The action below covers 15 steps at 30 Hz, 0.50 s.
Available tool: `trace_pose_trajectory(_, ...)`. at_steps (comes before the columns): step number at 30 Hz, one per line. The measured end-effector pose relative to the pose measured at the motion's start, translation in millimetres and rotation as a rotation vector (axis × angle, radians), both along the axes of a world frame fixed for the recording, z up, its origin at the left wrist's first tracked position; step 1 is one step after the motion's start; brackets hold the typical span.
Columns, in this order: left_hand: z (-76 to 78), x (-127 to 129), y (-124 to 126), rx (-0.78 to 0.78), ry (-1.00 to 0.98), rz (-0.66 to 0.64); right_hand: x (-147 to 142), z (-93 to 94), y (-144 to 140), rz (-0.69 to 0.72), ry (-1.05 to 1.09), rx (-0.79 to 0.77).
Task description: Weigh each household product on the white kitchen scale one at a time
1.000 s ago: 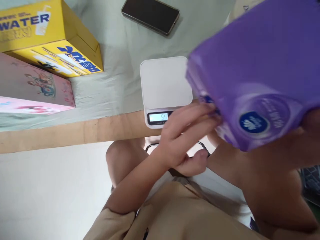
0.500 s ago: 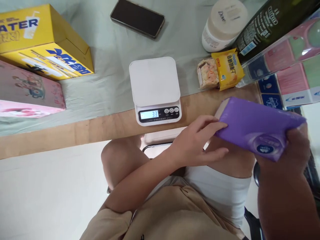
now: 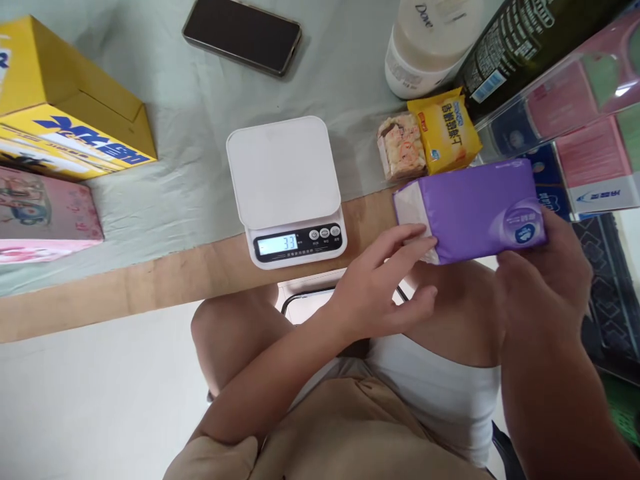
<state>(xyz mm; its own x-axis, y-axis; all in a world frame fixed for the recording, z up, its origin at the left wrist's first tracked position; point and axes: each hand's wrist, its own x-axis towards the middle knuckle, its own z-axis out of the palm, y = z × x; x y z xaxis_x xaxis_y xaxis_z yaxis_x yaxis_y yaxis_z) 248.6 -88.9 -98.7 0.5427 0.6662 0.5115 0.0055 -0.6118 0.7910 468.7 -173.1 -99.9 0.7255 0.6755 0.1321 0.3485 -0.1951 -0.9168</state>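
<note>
A purple tissue pack (image 3: pixel 480 207) with a pale left end is held at the front edge of the table, on my right side. My right hand (image 3: pixel 555 280) grips its right end from below, thumb on the near side. My left hand (image 3: pixel 385 287) has its fingers apart, and the fingertips rest on the pack's pale left end. Left of the pack, a white kitchen scale (image 3: pixel 283 177) stands with a bare weighing plate; its lit display (image 3: pixel 277 244) reads 33, apparently with a minus sign.
Behind the pack lie a wrapped snack (image 3: pixel 401 143) and a yellow packet (image 3: pixel 445 130). A Dove jar (image 3: pixel 413 63), a dark bottle (image 3: pixel 520 50) and a clear plastic container (image 3: pixel 555 107) stand at the right. A phone (image 3: pixel 243 35) is at the back; yellow (image 3: pixel 85 100) and pink (image 3: pixel 55 207) boxes are left.
The tissue pack has turned, its right end swinging up away from me, and moved slightly left. My right hand moved with it. The view has shifted a little right.
</note>
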Motion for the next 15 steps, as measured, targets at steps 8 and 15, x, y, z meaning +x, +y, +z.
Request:
trace_pose_trajectory(8,-1.3,-5.6,3.5,-0.058,0.045,-0.05,4.4,-17.4,14.1,0.067,-0.056,0.073)
trace_pose_trajectory(15,2.0,-3.8,3.4,-0.029,0.012,-0.001,14.9,-30.8,6.3,0.033,-0.025,0.087)
